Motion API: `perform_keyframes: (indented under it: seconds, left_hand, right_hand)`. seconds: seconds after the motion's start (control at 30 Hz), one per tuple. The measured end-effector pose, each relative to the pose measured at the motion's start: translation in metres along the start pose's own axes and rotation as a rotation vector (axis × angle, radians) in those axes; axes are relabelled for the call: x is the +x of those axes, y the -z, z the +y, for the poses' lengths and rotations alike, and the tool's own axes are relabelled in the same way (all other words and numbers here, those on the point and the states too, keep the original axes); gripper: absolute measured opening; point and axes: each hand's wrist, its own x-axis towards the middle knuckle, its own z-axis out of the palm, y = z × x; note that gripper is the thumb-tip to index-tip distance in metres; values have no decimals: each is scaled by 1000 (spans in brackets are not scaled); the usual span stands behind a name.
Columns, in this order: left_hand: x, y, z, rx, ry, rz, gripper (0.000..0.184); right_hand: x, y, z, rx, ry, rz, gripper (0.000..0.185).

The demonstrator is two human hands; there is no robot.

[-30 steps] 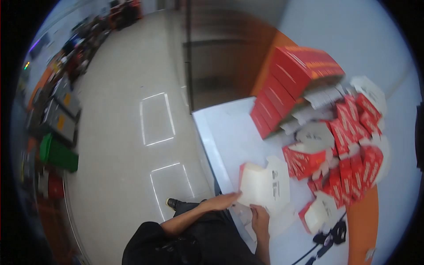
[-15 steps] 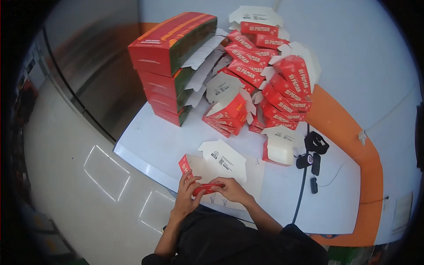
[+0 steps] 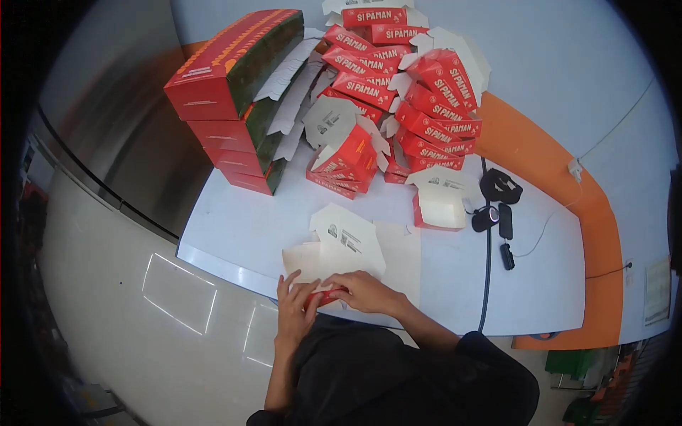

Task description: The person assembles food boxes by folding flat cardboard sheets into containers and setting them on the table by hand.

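A part-folded cardboard box point(image 3: 347, 238) lies before me at the table's front edge, its pale inside facing up and its printed lid flap spread away from me. My left hand point(image 3: 294, 307) grips its near left corner, fingers curled over the red front panel. On the same panel, my right hand point(image 3: 364, 292) pinches the right end. Between the hands a strip of the red face shows; my fingers hide the rest. A pale side flap stands up at the box's left. Beneath and to the right lies a flat beige sheet point(image 3: 402, 259).
Folded red boxes point(image 3: 362, 89) are piled at the back, beside a tall stack of flat box blanks point(image 3: 206, 99) at the left. One open box point(image 3: 439, 213) sits right of centre. A black strap point(image 3: 501, 186), small black devices point(image 3: 486, 218) and a black cable point(image 3: 485, 284) lie at the right.
The view has shifted, so the table's contents sit differently in it. The box's left side panel, red face showing before, now shows its pale side. Both hands keep hold of the front panel.
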Motion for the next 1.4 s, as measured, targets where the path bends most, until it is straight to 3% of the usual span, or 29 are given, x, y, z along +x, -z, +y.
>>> perform_keyframes:
  seconds: [0.07,0.1,0.13,0.2,0.23,0.3,0.43,0.5,0.67,0.73,0.8,0.9,0.97,1.07,1.17,1.27,1.37,1.4]
  left_hand:
    - [-5,6,-10,-1,85,-89,10]
    - [-6,6,-15,-56,97,-35,8]
    - [-18,7,-10,-234,284,33,9]
    - [-14,13,-14,-565,596,211,12]
    - [-15,16,-16,-615,596,241,13]
    - [-19,17,-19,-719,574,298,15]
    - [-20,17,-8,-713,483,155,17]
    - [-20,16,-4,-661,421,31,16]
    - [-18,15,13,-598,453,49,16]
    - [-17,12,16,-632,494,74,15]
    - [-19,8,17,-700,541,64,16]
    - [-13,9,25,-660,531,34,15]
    - [-11,9,23,-577,402,15,15]
    - [-8,11,22,-524,354,-29,14]
    - [1,12,35,-389,351,54,11]
    - [8,2,45,-226,253,70,12]
    - [21,-5,61,-106,70,-59,31]
    - [25,-6,68,-69,3,-113,40]
  right_hand:
    - [-5,0,-18,136,134,215,21]
    - [-8,2,-27,203,198,312,21]
    - [-12,5,-33,206,416,567,23]
    - [-22,10,-24,240,386,696,22]
    - [-22,11,-13,275,368,759,20]
    - [-16,18,0,264,268,645,19]
    - [-11,12,-5,220,242,306,30]
    - [-5,4,-6,158,230,279,32]
    - [3,-5,10,89,230,310,27]
    - [6,-16,19,184,206,545,22]
    - [3,-20,21,194,213,617,17]
    - [2,-19,19,162,308,444,15]
    - [2,-23,23,223,406,312,20]
    - [1,-22,34,137,398,247,21]
    - [-7,-11,21,-26,370,245,56]
    - [-20,-17,-4,-13,147,274,87]
    - [-24,-38,13,144,5,390,109]
    - [-26,-37,22,153,0,453,108]
